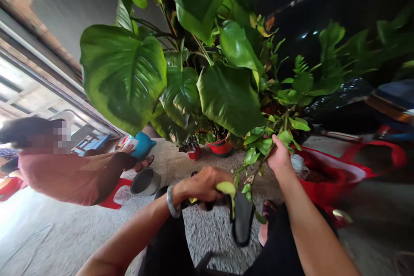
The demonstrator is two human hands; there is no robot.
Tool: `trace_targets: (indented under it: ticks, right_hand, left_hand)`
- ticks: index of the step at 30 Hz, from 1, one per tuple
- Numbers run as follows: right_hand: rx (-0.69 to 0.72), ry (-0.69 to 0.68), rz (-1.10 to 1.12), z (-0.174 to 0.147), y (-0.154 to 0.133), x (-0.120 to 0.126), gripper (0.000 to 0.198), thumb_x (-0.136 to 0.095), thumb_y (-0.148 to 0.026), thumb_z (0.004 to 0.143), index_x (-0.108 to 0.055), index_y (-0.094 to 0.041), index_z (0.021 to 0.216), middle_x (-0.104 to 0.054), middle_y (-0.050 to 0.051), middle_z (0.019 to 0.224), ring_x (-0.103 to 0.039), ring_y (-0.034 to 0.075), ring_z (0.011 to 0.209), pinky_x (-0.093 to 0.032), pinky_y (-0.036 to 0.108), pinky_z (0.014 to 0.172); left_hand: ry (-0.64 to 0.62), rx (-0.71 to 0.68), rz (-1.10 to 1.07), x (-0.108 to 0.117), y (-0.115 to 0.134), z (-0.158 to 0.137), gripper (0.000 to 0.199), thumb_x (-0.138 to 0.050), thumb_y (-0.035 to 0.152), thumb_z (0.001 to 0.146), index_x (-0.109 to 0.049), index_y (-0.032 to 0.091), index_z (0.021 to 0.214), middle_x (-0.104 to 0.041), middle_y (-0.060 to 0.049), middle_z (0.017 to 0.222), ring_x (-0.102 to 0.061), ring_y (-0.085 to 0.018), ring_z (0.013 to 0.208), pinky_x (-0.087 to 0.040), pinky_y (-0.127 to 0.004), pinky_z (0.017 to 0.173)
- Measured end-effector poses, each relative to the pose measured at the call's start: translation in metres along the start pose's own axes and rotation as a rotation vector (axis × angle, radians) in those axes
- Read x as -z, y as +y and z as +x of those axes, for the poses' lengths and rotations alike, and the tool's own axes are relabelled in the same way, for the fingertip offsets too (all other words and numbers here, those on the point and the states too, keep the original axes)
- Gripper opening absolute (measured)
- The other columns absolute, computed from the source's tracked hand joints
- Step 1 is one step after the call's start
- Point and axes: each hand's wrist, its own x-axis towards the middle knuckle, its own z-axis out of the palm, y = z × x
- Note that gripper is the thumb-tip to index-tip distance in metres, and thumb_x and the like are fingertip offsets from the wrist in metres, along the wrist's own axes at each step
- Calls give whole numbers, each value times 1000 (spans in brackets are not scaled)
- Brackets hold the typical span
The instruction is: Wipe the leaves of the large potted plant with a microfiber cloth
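My right hand (pixel 280 155) is closed round a leafy green branch (pixel 263 161), its thumb pointing up. The branch slants down to the left, towards my other hand. My left hand (pixel 210 185), with a pale bangle on the wrist, is closed beside the branch's lower end. A yellow-green leaf (pixel 226 188) lies against its fingertips. Under this hand show small yellow and black parts, too blurred and covered to name. Just below hangs or lies a grey, rounded, black-rimmed object (pixel 242 220); its kind is unclear.
Large-leaved plants (pixel 229 95) stand in front, with a red pot (pixel 220 147) beneath. To the right is a red bag (pixel 336 172). At left, a person (pixel 61 172) sits on a red stool (pixel 116 194), near a grey pot (pixel 145 182) and a blue container (pixel 142 145).
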Motion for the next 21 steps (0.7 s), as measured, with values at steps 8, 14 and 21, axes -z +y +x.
trace_targets:
  ticks: [8,14,21]
  right_hand:
    - [14,30,22,-2,-3,-1,4,-70,-27,84,-72,-25,87,-78,-4,74,-75,17,66,-66,31,71]
    - [-42,11,-9,1,-4,4,12,-78,-28,77,-73,-23,86,-78,-1,73,-79,23,72,-68,37,72]
    - [-1,60,-6,2,-5,3,6,-74,-24,80,-70,-24,84,-77,-3,70,-77,21,67,-68,35,70]
  left_hand:
    - [654,65,198,4,1,81,20,-68,12,80,-70,18,98,-75,-6,101,-69,-24,97,-54,-35,88]
    - [47,219,52,-28,-13,35,17,-74,10,69,-68,18,83,-67,2,77,-63,-16,74,-43,-25,64]
    - [780,49,90,33,12,49,27,-71,17,80,-72,20,106,-75,-5,102,-70,-20,95,-54,-32,87]
